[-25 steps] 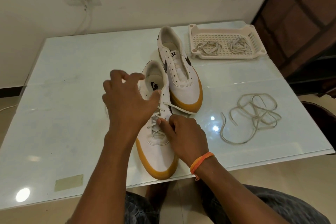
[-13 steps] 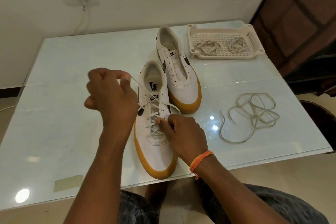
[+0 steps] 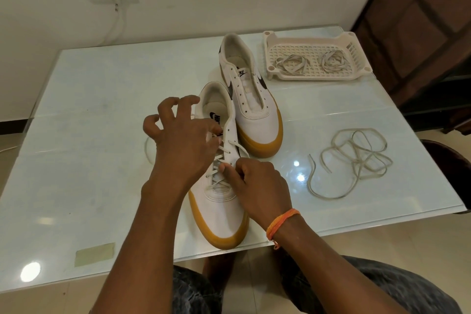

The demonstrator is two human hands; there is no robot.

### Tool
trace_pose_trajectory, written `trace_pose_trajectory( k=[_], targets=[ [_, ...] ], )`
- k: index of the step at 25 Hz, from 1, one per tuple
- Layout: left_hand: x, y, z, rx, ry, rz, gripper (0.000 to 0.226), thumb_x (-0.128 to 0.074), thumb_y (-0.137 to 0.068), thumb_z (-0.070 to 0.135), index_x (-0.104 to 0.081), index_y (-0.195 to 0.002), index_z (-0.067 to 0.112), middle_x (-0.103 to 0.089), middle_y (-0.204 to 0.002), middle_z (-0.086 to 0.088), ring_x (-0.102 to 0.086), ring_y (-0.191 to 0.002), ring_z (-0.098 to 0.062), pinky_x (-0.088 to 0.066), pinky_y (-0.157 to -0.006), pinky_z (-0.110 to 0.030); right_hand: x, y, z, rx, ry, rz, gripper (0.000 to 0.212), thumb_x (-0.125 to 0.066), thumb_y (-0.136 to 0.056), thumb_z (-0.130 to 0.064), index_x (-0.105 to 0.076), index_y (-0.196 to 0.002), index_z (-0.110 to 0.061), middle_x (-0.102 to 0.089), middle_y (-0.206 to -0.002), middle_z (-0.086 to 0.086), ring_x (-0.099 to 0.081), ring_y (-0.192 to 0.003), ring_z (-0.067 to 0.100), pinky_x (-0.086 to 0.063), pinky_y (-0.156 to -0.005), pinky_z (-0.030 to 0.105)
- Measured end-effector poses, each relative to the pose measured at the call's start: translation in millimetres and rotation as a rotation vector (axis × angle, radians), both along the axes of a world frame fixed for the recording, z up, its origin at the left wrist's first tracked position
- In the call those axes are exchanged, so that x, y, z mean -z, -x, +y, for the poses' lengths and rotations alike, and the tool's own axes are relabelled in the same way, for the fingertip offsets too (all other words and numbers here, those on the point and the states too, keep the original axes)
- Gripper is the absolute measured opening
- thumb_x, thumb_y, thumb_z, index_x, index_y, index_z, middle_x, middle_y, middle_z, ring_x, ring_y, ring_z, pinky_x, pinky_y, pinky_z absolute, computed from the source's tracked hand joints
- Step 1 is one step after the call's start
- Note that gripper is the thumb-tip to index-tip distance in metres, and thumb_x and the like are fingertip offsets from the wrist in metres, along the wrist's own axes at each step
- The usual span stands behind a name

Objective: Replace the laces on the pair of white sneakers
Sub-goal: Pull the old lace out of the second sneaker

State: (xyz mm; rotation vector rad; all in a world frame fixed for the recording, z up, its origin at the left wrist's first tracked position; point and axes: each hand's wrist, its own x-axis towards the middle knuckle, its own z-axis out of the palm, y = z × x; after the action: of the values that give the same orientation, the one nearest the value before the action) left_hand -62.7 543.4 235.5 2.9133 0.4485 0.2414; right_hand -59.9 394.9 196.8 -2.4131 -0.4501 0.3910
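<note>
Two white sneakers with tan soles lie on the glass table (image 3: 102,109). The near sneaker (image 3: 221,214) is partly laced with a white lace (image 3: 216,182); a loop of its tail lies on the table to the left. My left hand (image 3: 183,140) hovers over its opening, thumb and forefinger pinching the lace at an upper eyelet, the other fingers spread and curled. My right hand (image 3: 257,186) grips the sneaker's right eyelet side, thumb pressing on the crossed lace. The far sneaker (image 3: 254,109) has no lace.
A loose tangled lace (image 3: 356,160) lies on the table to the right. A cream plastic tray (image 3: 316,76) at the back right holds two bundled laces (image 3: 290,64). A strip of tape (image 3: 94,253) sticks near the front left edge. My knees show below the table edge.
My left hand, which had drawn the lace out to the left half a second ago, has come back over the near sneaker's eyelets. My right hand has stayed in place.
</note>
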Motion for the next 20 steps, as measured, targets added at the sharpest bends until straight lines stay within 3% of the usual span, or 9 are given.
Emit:
trace_pose_trajectory(
  k=[6,11,15,17,20],
  targets=[
    [7,-2,-4,0.06,0.003,0.07,0.017,-0.06,-0.089,0.028,-0.073,-0.097,0.034,-0.031,-0.151,0.006,-0.01,-0.143,-0.024,-0.01,-0.108,-0.049,0,-1,0,-0.012,0.031,-0.007,0.045,-0.039,-0.094,-0.061,-0.035,-0.061,-0.03,-0.044,-0.058,-0.009,-0.047,-0.055,0.01,-0.036,-0.057,0.022],
    [4,-3,0,-0.045,0.08,-0.074,0.011,-0.062,-0.089,0.027,-0.073,-0.089,0.029,-0.039,-0.141,0.005,-0.021,-0.137,-0.022,-0.016,-0.102,-0.046,0,-1,0,-0.004,0.026,-0.024,0.047,-0.039,-0.094,-0.062,-0.037,-0.061,-0.029,-0.046,-0.058,-0.007,-0.053,-0.059,0.013,-0.044,-0.057,0.026],
    [-6,-1,9,-0.359,0.129,-0.296,0.012,-0.063,-0.091,0.017,-0.068,-0.094,0.027,-0.041,-0.129,-0.003,-0.034,-0.126,-0.025,-0.023,-0.09,-0.042,-1,-1,-1,0.003,0.008,-0.021,0.047,-0.041,-0.095,-0.06,-0.04,-0.062,-0.027,-0.05,-0.06,-0.006,-0.056,-0.061,0.015,-0.052,-0.064,0.034],
    [-7,2,19,-0.49,0.191,-0.307,0.013,-0.062,-0.092,0.016,-0.067,-0.1,0.025,-0.041,-0.127,-0.004,-0.036,-0.123,-0.025,-0.021,-0.085,-0.038,-2,-1,0,0.003,0.007,-0.037,0.047,-0.041,-0.095,-0.059,-0.04,-0.061,-0.027,-0.05,-0.06,-0.005,-0.055,-0.061,0.016,-0.052,-0.064,0.034],
    [-3,2,17,-0.307,0.225,-0.187,0.032,-0.065,-0.084,0.015,-0.065,-0.112,0.031,-0.037,-0.132,-0.001,-0.031,-0.127,-0.024,-0.021,-0.087,-0.036,-3,-1,0,0.009,0.006,-0.035,0.048,-0.042,-0.095,-0.059,-0.04,-0.061,-0.026,-0.05,-0.059,-0.005,-0.054,-0.06,0.015,-0.05,-0.063,0.034]
  ],
)
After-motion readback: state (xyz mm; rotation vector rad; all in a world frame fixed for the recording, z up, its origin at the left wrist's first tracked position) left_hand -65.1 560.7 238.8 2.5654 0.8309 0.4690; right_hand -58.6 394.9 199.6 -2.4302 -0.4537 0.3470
